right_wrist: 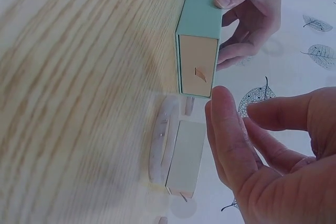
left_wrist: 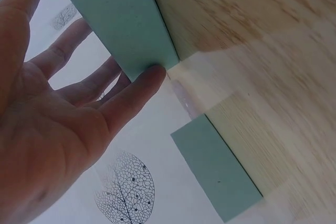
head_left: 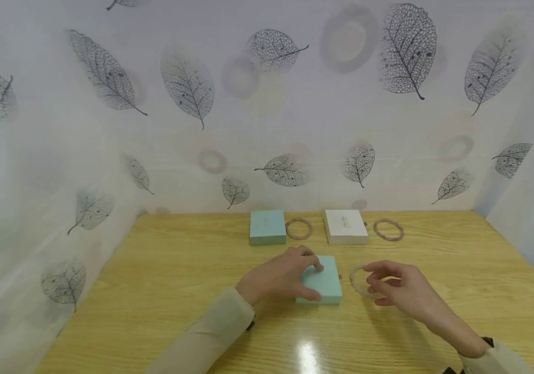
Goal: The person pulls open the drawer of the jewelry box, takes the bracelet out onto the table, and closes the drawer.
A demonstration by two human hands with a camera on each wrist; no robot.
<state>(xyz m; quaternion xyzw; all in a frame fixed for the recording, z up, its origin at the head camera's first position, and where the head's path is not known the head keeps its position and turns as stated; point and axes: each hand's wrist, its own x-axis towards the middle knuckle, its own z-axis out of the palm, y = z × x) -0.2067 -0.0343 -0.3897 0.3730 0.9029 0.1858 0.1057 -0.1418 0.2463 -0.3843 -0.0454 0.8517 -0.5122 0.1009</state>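
In the head view a light teal drawer box (head_left: 329, 283) lies on the wooden table, gripped by my left hand (head_left: 276, 278). Its thumb presses the near side, and the other fingers reach over the top. The right wrist view shows the box's pale drawer end (right_wrist: 191, 59) with a small ribbon tab (right_wrist: 201, 74), facing right. A pale bangle (head_left: 354, 283) lies flat just right of the box. Over it hovers my right hand (head_left: 404, 291), fingers loosely bent and holding nothing, hiding part of the ring.
Behind, a darker teal box (head_left: 267, 228) has a pinkish bangle (head_left: 299, 238) at its right. Further right, a white box (head_left: 345, 227) with a small tab sits beside another pinkish bangle (head_left: 388, 239). A leaf-printed curtain (head_left: 183, 171) borders the table's back and sides.
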